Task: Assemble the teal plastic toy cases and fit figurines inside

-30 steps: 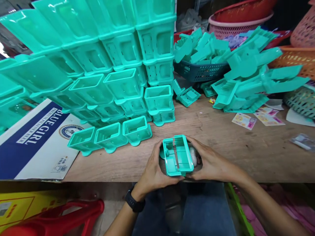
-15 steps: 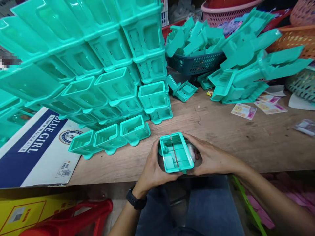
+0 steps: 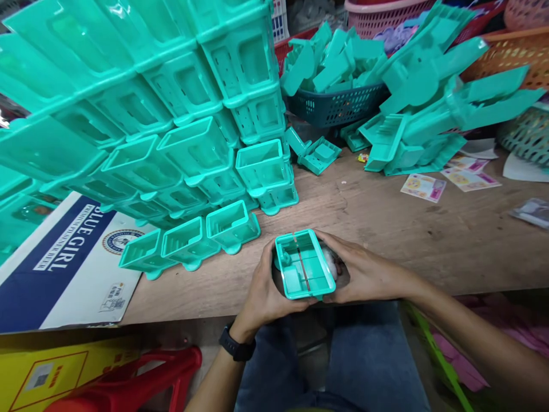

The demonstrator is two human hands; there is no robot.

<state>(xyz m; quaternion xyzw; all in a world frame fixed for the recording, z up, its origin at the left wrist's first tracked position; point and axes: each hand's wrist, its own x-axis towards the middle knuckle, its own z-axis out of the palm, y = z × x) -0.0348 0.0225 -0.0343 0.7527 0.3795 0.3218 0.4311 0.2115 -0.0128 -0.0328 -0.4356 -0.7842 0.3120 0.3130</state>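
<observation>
Holding the teal box (image 3: 304, 264) between them, the left hand (image 3: 262, 289) and the right hand (image 3: 366, 276) stay clamped on its sides over the near edge of the table (image 3: 407, 229), same as one second ago; it has hardly moved. Beyond the left hand lies a row of three similar boxes (image 3: 191, 243).

"BLUE GIRL" in white on blue cardboard box (image 3: 64, 269), round seal beside

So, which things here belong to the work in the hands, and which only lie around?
In the work: teal box, held by left hand and right hand; stacked boxes; loose teal parts.
Lying about, probably: stickers; carton; red stool; pink basket.
</observation>
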